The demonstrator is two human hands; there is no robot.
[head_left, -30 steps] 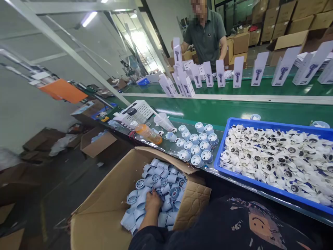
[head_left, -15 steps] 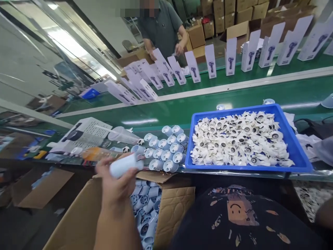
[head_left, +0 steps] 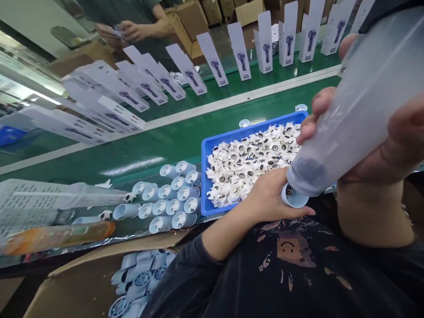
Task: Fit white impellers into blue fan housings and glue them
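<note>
My left hand (head_left: 266, 194) is wrapped round a light blue, cup-shaped plastic housing (head_left: 296, 201), its open mouth turned up. Inside the housing, small dark parts show only in part. My right hand (head_left: 377, 165) grips a large frosted, see-through plastic tube (head_left: 357, 101), tilted, with a dark grey shape inside its lower end. That lower end is at the housing's mouth; whether it sits inside the rim I cannot tell. Behind my hands lies a blue tray (head_left: 204, 176) heaped with white fan blades (head_left: 245, 163), its right part hidden by the tube.
Several blue housings with white blades (head_left: 165, 192) stand left of the tray. An orange-labelled bottle (head_left: 59, 236) lies at the bench edge, above a carton (head_left: 82, 282) of blue housings. Open white boxes (head_left: 215, 62) line the far green belt. A co-worker's hands (head_left: 127, 33) are beyond.
My left hand has carried the blue housing rightward from above the carton to in front of the tray. My right hand has come into full view holding the frosted tube. The view has shifted.
</note>
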